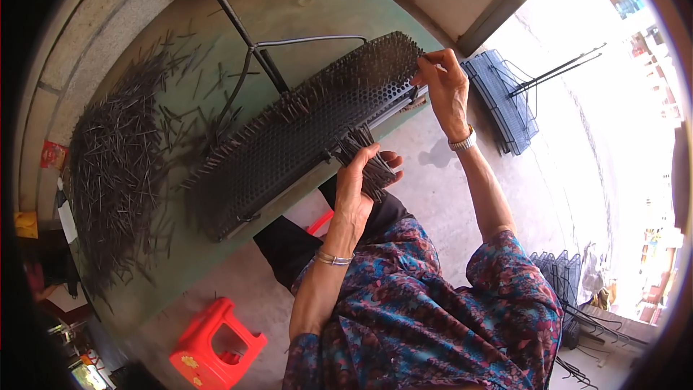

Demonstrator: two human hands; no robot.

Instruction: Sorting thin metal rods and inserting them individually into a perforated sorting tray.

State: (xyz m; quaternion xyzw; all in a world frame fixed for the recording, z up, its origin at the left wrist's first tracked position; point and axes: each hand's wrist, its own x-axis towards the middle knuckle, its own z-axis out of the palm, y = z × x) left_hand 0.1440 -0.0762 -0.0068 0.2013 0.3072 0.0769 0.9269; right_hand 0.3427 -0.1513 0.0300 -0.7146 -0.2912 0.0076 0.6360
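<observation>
A long black board [271,152] full of round holes lies slanted across the green table, its near edge jutting over the table's side. Thin dark sticks [346,72] stand up in its holes along the far edge and thickly at the right end; the near holes show bare. My left hand [352,188] is closed round a bundle of the same dark sticks [379,173], just beside the board's near edge. At the board's right end my right hand [447,90] pinches with thumb and forefinger; what lies between the fingertips is too small to tell.
A heap of loose dark sticks [119,159] spreads over the left of the table [328,0]. A metal rod frame [231,18] rises behind the board. A red plastic stool [209,347] stands on the floor. Blue-grey racks [502,97] with rods stand at the right.
</observation>
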